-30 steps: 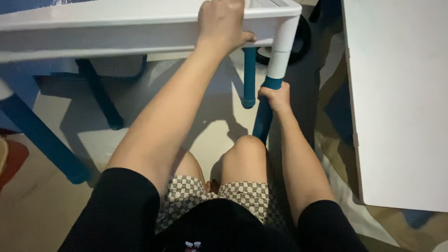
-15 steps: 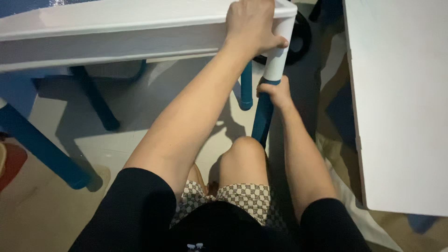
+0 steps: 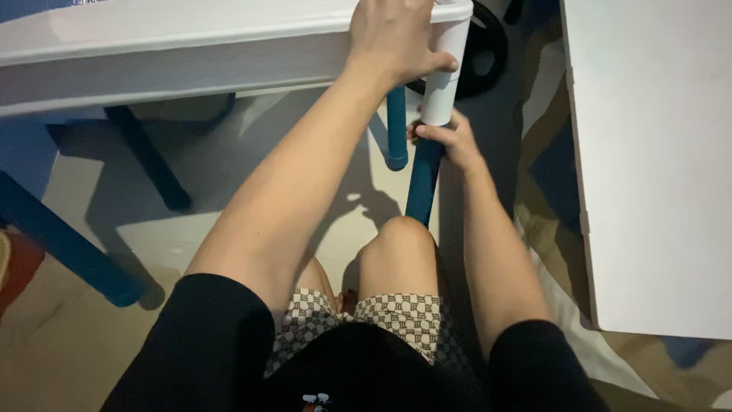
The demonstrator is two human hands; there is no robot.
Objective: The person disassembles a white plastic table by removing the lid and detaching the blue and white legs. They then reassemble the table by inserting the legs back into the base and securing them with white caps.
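Note:
A small white table point(image 3: 175, 53) with blue legs stands in front of me. My left hand point(image 3: 396, 38) grips the table's near right corner from above, thumb wrapped around the white corner post point(image 3: 444, 84). My right hand point(image 3: 450, 137) is closed around the top of the blue leg point(image 3: 422, 187) just under that white post. The leg slants down toward my knee point(image 3: 396, 244). Another blue leg point(image 3: 396, 130) stands behind it.
A large white panel point(image 3: 648, 152) lies to the right over patterned bedding. More blue legs point(image 3: 149, 156) point(image 3: 61, 244) stand under the table at left. A dark round object point(image 3: 480, 46) sits behind the corner. The floor is pale tile.
The view has shifted so the table corner and both hands sit further right and higher. My right hand stays on the blue leg and my left hand keeps its hold on the corner.

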